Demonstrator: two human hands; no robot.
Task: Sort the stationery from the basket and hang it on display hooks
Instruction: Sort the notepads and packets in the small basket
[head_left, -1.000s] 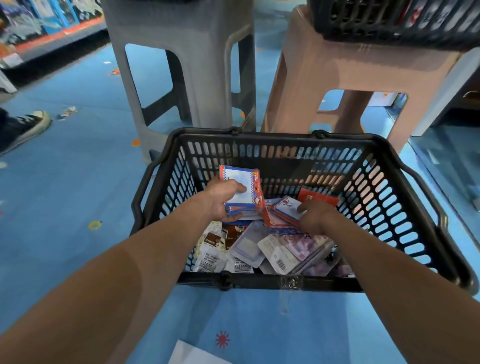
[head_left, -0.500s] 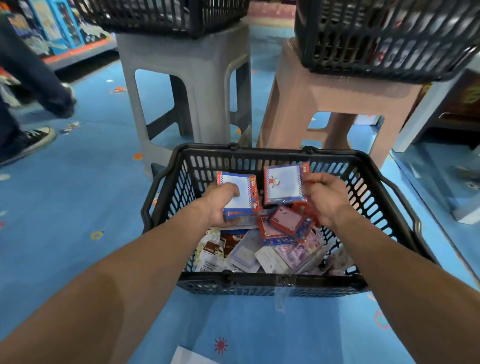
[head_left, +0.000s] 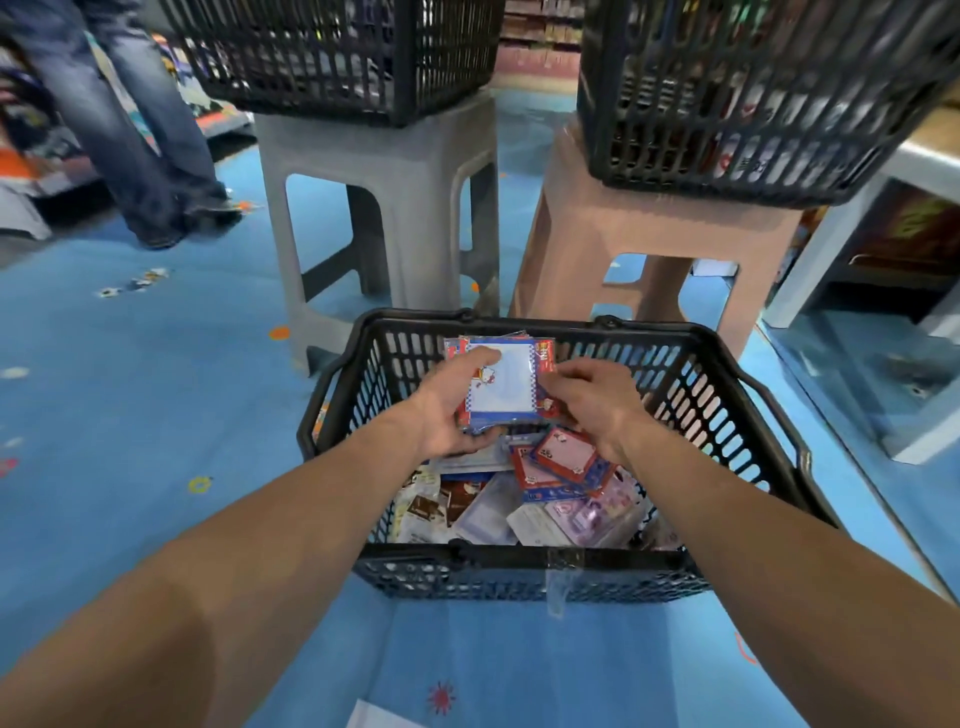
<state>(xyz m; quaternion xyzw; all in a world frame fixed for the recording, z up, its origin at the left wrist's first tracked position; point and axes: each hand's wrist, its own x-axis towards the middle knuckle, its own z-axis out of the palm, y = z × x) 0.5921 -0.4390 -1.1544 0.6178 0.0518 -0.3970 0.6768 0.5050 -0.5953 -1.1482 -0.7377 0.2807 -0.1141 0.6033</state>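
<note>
Over the basket, left hand and right hand clasp a near-square memo-pad stack, face up.

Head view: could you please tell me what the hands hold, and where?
The left hand grips a stack of red-and-blue-bordered wrapped notepads by its left edge; the right hand pinches its right edge.

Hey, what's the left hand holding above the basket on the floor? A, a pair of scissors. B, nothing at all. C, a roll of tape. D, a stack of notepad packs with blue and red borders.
D: the left hand grips a stack of notepad packs, edged in blue and red, above the black basket, and the right hand pinches the stack's right edge.
</note>
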